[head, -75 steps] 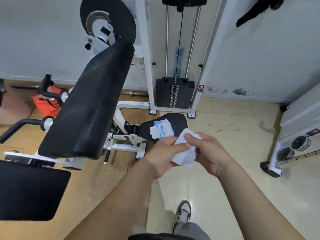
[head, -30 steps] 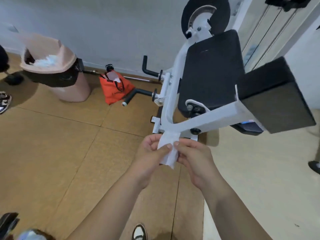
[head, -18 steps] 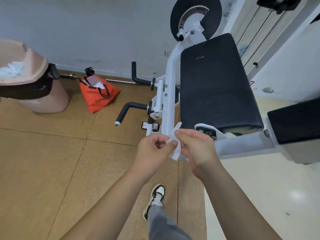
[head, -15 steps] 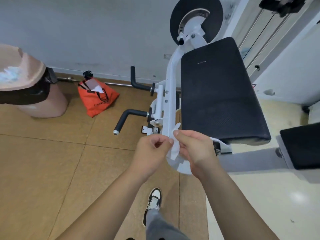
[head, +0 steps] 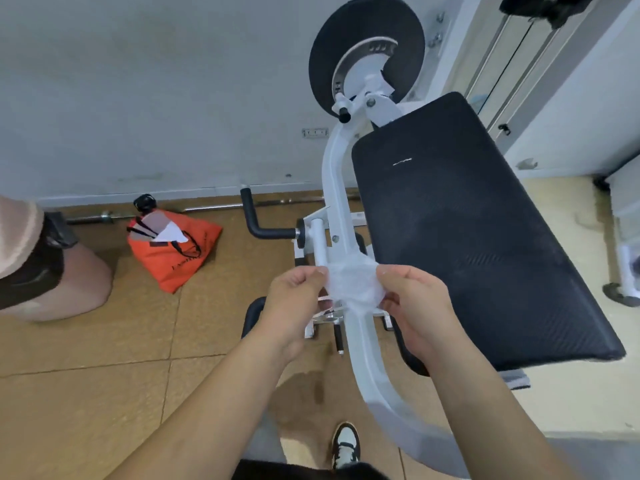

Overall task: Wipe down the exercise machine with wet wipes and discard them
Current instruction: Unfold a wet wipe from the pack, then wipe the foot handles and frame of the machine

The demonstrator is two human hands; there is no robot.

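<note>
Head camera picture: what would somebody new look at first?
Right in the middle, the left hand and the right hand pinch a thin white wipe by its edges and hold it spread between them. Just behind and to the right is a big black pad on a white frame. On the brown floor to the left, a bright orange bag stands out near the wall.

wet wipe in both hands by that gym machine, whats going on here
A person stands over the exercise machine, holding a wet wipe stretched between both hands: the left hand pinches one edge, the right hand the other. The wipe is in front of the white frame, beside the black pad; wiping has not visibly begun. A pink bin stands to the left.
</note>
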